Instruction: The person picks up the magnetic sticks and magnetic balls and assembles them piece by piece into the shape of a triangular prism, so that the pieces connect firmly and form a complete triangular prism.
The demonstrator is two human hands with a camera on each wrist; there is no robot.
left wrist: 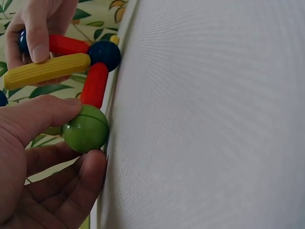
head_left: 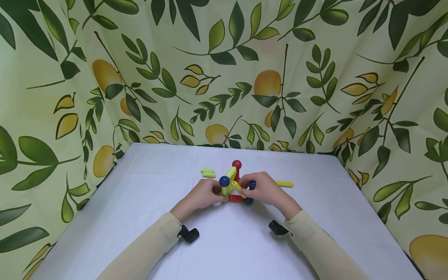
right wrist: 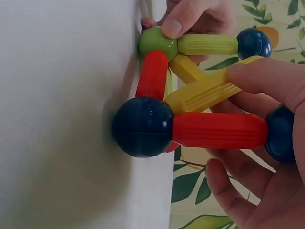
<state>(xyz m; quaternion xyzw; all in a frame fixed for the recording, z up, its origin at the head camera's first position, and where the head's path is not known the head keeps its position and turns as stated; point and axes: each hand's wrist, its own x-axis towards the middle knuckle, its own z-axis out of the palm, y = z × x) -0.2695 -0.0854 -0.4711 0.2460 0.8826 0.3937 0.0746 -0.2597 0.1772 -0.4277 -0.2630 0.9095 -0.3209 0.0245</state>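
Note:
A frame of ridged rods and balls stands on the table between both hands. My left hand pinches a green ball at its near bottom corner. A short red rod joins that ball to a dark blue ball at the other bottom corner. With thumb and fingers, my right hand grips a yellow rod, which slants from this blue ball. Another red rod rises from the same ball to a second blue ball beside the right palm. A red ball tops the far side.
Two light green rods lie on the white-covered table, left of the frame. Behind the right hand lies a loose yellow rod. A leaf-patterned curtain surrounds the table's back and sides.

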